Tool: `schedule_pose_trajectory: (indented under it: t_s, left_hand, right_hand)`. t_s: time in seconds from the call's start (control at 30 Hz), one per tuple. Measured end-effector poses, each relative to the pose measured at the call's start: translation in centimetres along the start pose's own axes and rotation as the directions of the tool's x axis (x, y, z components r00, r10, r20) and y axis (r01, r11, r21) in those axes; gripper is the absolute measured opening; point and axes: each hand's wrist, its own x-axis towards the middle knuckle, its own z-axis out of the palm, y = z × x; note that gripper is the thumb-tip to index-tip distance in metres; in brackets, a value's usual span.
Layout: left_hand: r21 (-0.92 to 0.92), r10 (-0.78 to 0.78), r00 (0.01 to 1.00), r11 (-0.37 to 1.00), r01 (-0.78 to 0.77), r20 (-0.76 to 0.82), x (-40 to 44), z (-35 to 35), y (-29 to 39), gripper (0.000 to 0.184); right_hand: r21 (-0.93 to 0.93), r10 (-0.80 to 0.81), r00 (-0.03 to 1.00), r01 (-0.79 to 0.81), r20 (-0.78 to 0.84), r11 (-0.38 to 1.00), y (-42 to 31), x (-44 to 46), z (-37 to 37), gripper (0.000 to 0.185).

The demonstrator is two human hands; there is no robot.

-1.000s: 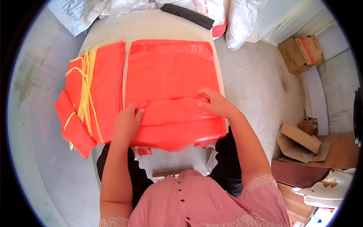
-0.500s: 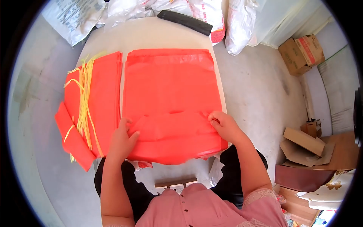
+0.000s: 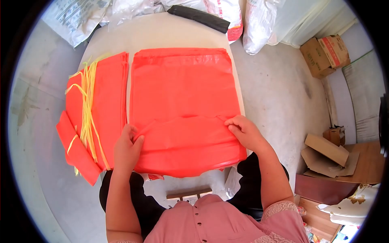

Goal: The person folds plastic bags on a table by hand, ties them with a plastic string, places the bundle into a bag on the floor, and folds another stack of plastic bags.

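A stack of red plastic sheets (image 3: 184, 87) lies on the table in front of me, and its near end hangs over the table edge. The top red plastic sheet (image 3: 186, 135) has a raised fold line running across it. At that sheet's left edge, my left hand (image 3: 129, 148) is closed, pinching it between thumb and fingers. My right hand (image 3: 244, 131) pinches the opposite edge, its fingers curled. Left of the stack is a second red pile (image 3: 107, 89) with yellow strips (image 3: 88, 109) on top. A rolled red bundle (image 3: 77, 148), tied with yellow, rests at its near left corner.
A black roll (image 3: 198, 18) lies at the far end of the pale table (image 3: 150, 32). White sacks (image 3: 75, 20) stand behind it. Cardboard boxes (image 3: 325, 56) are on the floor at right, with an opened carton (image 3: 324, 156) nearer me.
Both hands have moved slightly outward along the red sheet's edges, and the sheet looks more stretched between them. The whole view has shifted a little.
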Motion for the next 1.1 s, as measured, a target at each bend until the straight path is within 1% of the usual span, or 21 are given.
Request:
schedule_pose_trajectory:
  t_s: [0.03, 0.13, 0.23, 0.33, 0.43, 0.53, 0.63, 0.73, 0.83, 0.93, 1.03, 1.1]
  left_hand:
    - [0.022, 0.007, 1.0, 1.0, -0.006, -0.022, -0.1, 0.1, 0.3, 0.025]
    - [0.057, 0.032, 0.998, 0.998, -0.029, -0.05, 0.1, 0.2, -0.1, 0.025]
    - [0.117, 0.039, 0.998, 0.993, -0.033, -0.051, 0.2, 0.2, -0.4, 0.026]
    - [0.091, 0.02, 0.998, 0.996, -0.015, -0.052, 0.3, 0.1, -0.8, 0.027]
    - [-0.01, -0.039, 0.999, 0.999, 0.039, 0.013, 0.5, -0.2, -1.9, 0.03]
    - [-0.076, -0.02, 0.997, 0.997, 0.025, 0.075, 0.2, -0.7, -1.3, 0.037]
    - [0.051, -0.016, 0.984, 0.999, 0.007, 0.18, -0.9, -1.8, 1.3, 0.053]
    - [0.019, 0.23, 0.957, 0.971, -0.237, 0.177, -1.3, -1.6, 1.1, 0.069]
    - [0.18, 0.076, 0.962, 0.976, -0.126, 0.261, -1.9, -2.0, 2.6, 0.074]
    - [0.222, 0.047, 0.976, 0.97, -0.095, 0.214, -2.1, -1.3, 2.6, 0.071]
    - [0.264, 0.15, 0.978, 0.947, -0.184, 0.145, -2.3, -0.8, 2.5, 0.069]
    - [0.26, 0.137, 0.98, 0.95, -0.171, 0.143, -2.2, -0.8, 2.7, 0.069]
  right_hand:
    - [-0.021, -0.006, 1.0, 0.007, 0.017, 1.0, -0.4, -0.2, -0.3, 0.023]
    - [-0.098, 0.071, 0.992, -0.06, 0.108, 0.993, -2.2, -0.7, -1.2, 0.041]
    - [-0.218, -0.003, 0.988, 0.037, 0.152, 0.975, -1.9, -1.2, -1.7, 0.055]
    - [-0.244, 0.002, 0.988, 0.035, 0.152, 0.969, -2.0, -1.4, -1.3, 0.06]
    - [-0.299, 0.012, 0.99, 0.031, 0.139, 0.954, -2.3, -1.6, -1.1, 0.06]
    - [-0.352, -0.008, 0.992, 0.052, 0.126, 0.935, -2.5, -1.7, -1.1, 0.06]
    - [-0.413, -0.013, 0.994, 0.058, 0.111, 0.909, -3.1, -1.8, -0.9, 0.059]
    - [-0.454, -0.024, 0.995, 0.066, 0.097, 0.889, -3.4, -1.7, -0.7, 0.06]
    - [-0.492, -0.063, 0.995, 0.094, 0.079, 0.866, -3.3, -1.7, -0.5, 0.06]
    - [-0.504, -0.071, 0.996, 0.09, 0.058, 0.859, -3.2, -1.6, -0.3, 0.06]
    - [-0.525, -0.072, 0.996, 0.089, 0.052, 0.846, -3.1, -1.5, -0.2, 0.059]
    - [-0.543, -0.088, 0.995, 0.099, 0.045, 0.834, -3.0, -1.6, -0.1, 0.059]
